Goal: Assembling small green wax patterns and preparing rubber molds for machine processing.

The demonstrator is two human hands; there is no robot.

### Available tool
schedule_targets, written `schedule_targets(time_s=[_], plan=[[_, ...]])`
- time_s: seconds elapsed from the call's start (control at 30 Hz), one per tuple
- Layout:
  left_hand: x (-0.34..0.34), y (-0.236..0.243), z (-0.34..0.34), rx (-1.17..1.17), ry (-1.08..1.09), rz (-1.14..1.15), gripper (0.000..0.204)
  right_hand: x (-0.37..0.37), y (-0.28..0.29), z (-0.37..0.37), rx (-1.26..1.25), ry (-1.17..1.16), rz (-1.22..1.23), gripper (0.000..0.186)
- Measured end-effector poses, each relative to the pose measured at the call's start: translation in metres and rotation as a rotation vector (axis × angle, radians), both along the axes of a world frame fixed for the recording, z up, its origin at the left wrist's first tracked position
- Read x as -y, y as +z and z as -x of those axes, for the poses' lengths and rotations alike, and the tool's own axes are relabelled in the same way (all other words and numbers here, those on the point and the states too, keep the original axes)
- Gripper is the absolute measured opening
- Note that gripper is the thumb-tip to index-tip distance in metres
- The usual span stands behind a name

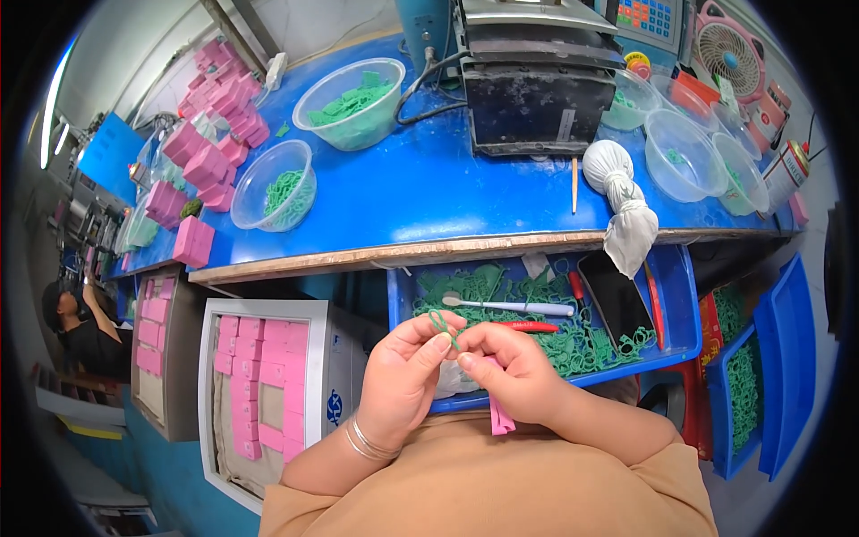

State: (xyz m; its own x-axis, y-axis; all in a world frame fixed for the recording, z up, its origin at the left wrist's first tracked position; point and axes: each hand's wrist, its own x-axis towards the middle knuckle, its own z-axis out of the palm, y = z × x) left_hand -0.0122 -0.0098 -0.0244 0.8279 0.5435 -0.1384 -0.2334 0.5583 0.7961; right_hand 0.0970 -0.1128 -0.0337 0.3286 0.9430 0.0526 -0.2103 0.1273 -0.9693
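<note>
A small green looped piece is pinched between the thumb and fingertips of my left hand. The fingertips of my right hand meet its lower end. Out of the right palm hangs a pink strip, held under the curled fingers. Just beyond both hands is a blue tray heaped with green pieces. On that heap lie a pale toothbrush, a red-handled tool partly behind my hand, and a dark phone-like slab.
Above the tray runs a blue bench with a wooden front edge. It carries plastic bowls of green pieces, a black machine, a tied cloth bundle and stacked pink blocks. An open white box of pink blocks stands left.
</note>
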Motion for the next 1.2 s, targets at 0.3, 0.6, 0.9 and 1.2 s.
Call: schedule_targets(time_s=[0.3,0.6,0.9,1.2], plan=[[0.010,-0.004,-0.003,-0.039,0.129,-0.546,0.010,0.003,-0.008,-0.005,0.122,-0.019,-0.011,0.008],[-0.001,-0.004,0.005,-0.041,0.421,-1.809,0.017,0.000,0.004,-0.001,-0.494,0.132,0.152,0.018],[0.005,-0.003,-0.002,-0.099,0.222,-0.875,0.013,0.000,-0.013,-0.007,-0.411,0.048,0.157,0.028],[0.006,-0.010,0.002,-0.003,-0.003,-0.292,0.014,0.007,-0.005,-0.003,0.016,0.038,0.009,0.014]])
